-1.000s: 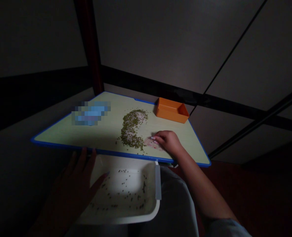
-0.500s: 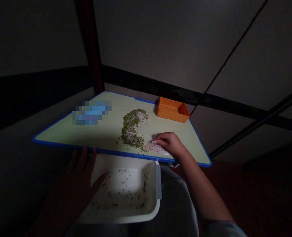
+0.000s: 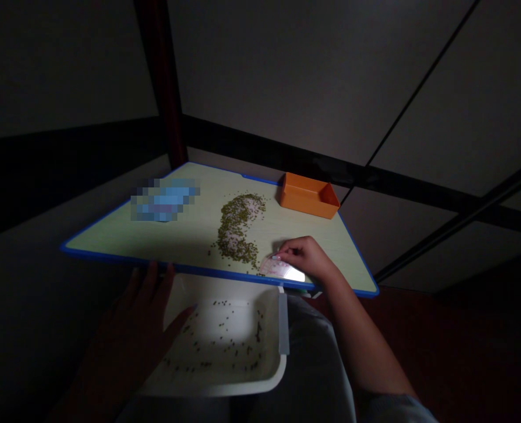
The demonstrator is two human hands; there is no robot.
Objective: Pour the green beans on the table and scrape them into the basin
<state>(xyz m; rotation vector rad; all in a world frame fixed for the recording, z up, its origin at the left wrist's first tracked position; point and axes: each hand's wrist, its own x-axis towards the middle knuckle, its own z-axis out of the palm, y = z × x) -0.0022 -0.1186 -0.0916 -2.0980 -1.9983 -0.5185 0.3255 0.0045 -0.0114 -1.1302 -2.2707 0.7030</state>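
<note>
My right hand (image 3: 302, 257) pinches a thin clear plastic piece with pink marks and a curved edge (image 3: 282, 267), shaped like a protractor. It stands tilted on the tabletop near the front edge, bright with reflected light at its lower right. Left of it lies a C-shaped spread of small green beans (image 3: 227, 226), with pale whitish grains among them. My left hand (image 3: 143, 314) is in shadow, fingers apart, over the left side of a white basin (image 3: 260, 388). Its fingertips lie close to the table's front edge; whether they touch it I cannot tell. Several dark beans are scattered inside the basin.
The pale green tabletop (image 3: 190, 235) has a raised blue edge. An orange open box (image 3: 308, 202) stands at the back right, and a blurred blue item (image 3: 165, 202) lies at the left. Beneath the table, the basin sits by my legs (image 3: 313, 358). Walls rise behind.
The clear piece has tilted slightly and now catches a bright reflection. My right hand has shifted only a little, and my left hand keeps its place.
</note>
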